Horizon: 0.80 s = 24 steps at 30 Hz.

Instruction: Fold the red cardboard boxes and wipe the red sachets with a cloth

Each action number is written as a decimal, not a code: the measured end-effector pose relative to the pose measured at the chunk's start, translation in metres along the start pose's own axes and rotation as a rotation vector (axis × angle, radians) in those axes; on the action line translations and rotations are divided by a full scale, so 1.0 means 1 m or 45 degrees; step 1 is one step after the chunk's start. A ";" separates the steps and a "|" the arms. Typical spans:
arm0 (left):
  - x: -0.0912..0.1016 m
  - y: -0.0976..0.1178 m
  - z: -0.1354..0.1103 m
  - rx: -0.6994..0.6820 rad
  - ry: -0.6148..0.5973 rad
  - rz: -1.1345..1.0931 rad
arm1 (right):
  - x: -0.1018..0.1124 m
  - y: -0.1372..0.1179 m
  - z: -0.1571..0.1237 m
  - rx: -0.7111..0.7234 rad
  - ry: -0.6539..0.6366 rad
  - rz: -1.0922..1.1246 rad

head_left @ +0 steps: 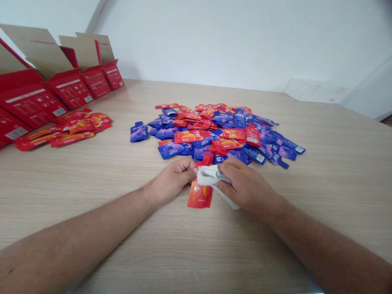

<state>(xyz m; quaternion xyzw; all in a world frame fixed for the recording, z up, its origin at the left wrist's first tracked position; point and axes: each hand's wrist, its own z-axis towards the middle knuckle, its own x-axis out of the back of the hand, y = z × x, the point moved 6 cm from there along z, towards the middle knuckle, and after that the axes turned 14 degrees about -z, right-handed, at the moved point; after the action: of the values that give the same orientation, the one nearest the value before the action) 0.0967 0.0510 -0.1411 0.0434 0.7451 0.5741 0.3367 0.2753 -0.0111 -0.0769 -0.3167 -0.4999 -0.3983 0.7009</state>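
My left hand (171,179) pinches a red-orange sachet (199,195) by its top edge, just above the wooden table (122,228). My right hand (245,185) is closed on a white cloth (210,174) and presses it against the sachet's upper part. Right behind both hands lies a big heap of red and blue sachets (220,132).
A lone blue sachet (139,132) lies left of the heap. A smaller pile of red sachets (67,130) lies at the left. Behind it stand several open red cardboard boxes (61,87). A white wall runs along the table's far edge.
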 end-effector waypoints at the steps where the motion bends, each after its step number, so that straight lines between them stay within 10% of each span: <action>1: 0.000 0.000 0.000 -0.005 0.001 0.003 | 0.002 0.002 0.000 -0.038 0.025 -0.005; 24: -0.006 0.007 -0.002 -0.010 -0.028 0.042 | 0.003 -0.002 -0.001 0.081 -0.007 0.006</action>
<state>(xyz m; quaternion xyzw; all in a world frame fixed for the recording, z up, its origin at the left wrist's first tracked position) 0.0984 0.0492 -0.1323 0.0605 0.7382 0.5821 0.3357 0.2746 -0.0134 -0.0745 -0.2965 -0.5135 -0.3795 0.7102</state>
